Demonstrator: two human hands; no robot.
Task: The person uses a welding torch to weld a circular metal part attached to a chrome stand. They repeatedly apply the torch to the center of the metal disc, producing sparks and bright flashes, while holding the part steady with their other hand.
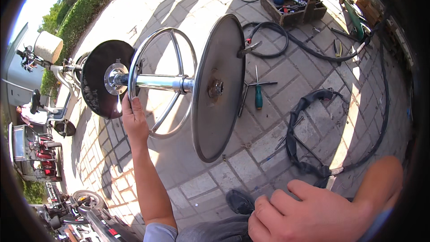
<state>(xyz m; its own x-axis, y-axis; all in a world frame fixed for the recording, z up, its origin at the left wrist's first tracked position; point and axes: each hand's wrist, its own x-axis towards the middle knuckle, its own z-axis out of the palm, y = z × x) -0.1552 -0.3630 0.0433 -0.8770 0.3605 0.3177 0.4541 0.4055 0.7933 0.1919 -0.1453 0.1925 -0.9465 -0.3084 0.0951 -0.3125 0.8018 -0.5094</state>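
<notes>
A bar stool lies tipped over, its chrome column running sideways. At the left end is the black seat; at the right stands the round dull-metal base, turned on edge with its underside toward me. My left hand is closed round the near side of the chrome footrest ring, thumb up. A metal clamp on a cable grips the base's rim. My right hand hangs low near my leg, fingers curled and partly hidden, with nothing visible in them.
A green-handled screwdriver lies beside a metal bar tool on the paving. Black cable loops at the right. Pliers and a wooden toolbox lie farther off. Parked scooters and bikes stand at the left.
</notes>
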